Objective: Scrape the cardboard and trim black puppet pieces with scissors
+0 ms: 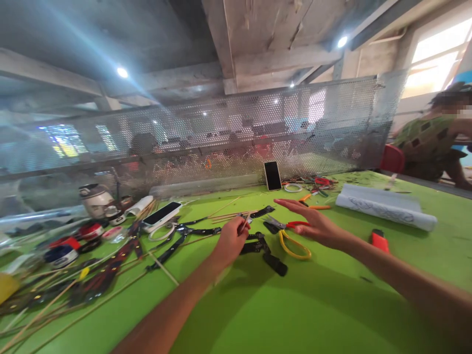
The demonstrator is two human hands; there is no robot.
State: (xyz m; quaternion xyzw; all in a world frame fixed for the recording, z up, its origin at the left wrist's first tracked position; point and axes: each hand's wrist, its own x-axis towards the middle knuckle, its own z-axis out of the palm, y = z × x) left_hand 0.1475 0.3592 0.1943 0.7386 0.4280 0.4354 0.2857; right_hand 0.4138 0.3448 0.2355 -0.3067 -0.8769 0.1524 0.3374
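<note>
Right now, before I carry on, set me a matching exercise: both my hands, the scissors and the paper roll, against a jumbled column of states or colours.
Things
1. Left hand
2. Right hand
3. Scissors
4. Paper roll

States or colours
A. White, with dark line drawing
B. Open and outstretched
C. Partly yellow
D. Curled, pinching a small thin piece

Pairs: 1-D, 2-B, 3-C, 4-A
</note>
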